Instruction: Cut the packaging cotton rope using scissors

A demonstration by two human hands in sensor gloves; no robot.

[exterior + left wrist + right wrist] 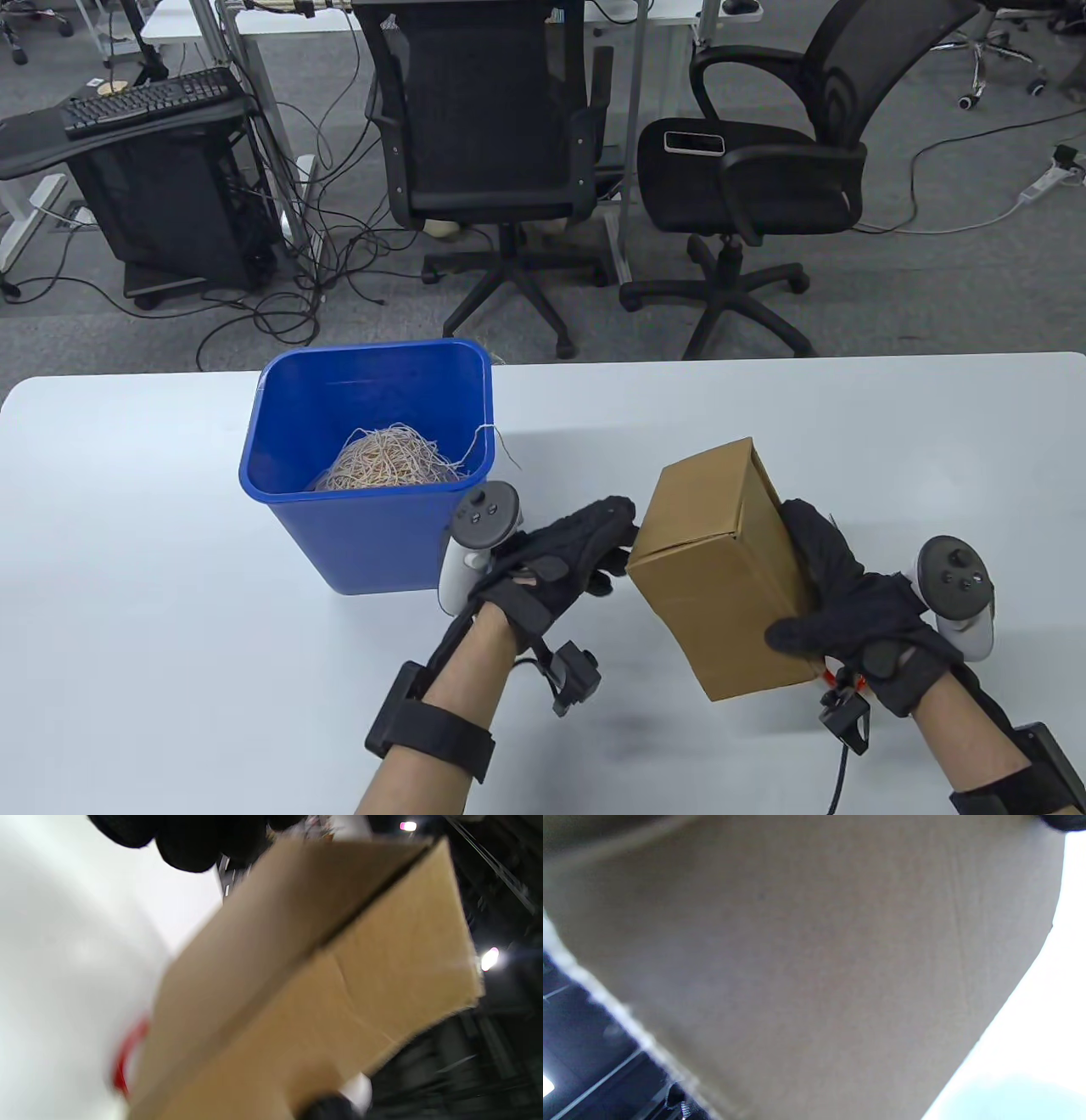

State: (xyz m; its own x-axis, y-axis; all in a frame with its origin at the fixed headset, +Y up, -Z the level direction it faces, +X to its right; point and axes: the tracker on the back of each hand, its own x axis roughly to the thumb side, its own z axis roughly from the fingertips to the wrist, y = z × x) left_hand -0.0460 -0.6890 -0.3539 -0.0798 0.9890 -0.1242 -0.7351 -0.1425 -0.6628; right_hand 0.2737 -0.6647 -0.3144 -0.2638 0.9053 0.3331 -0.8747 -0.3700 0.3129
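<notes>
While the white tabletop (127, 526) filled the lower half of the table view, a blue bin (369, 463) stood on it left of centre. Cardboard box (721, 564) was tilted, held up off the tabletop to the right of the bin. Tangled cotton rope (386, 463) lay inside the bin, one strand draped over its right rim. Right hand (836, 594) gripped the box, fingers on its right side, thumb across the near lower corner. Left hand (560, 556) reached to the box's left edge with fingertips touching or just beside it; whether it gripped could not be told. Something small and red-orange (836, 677) showed under the right hand at the box's bottom corner, too hidden to identify. Left wrist view was blurred: box underside (305, 984), dark fingertips (186, 844) at top, a red curve (125, 1056) at lower left. Right wrist view showed only box surface (814, 955).
</notes>
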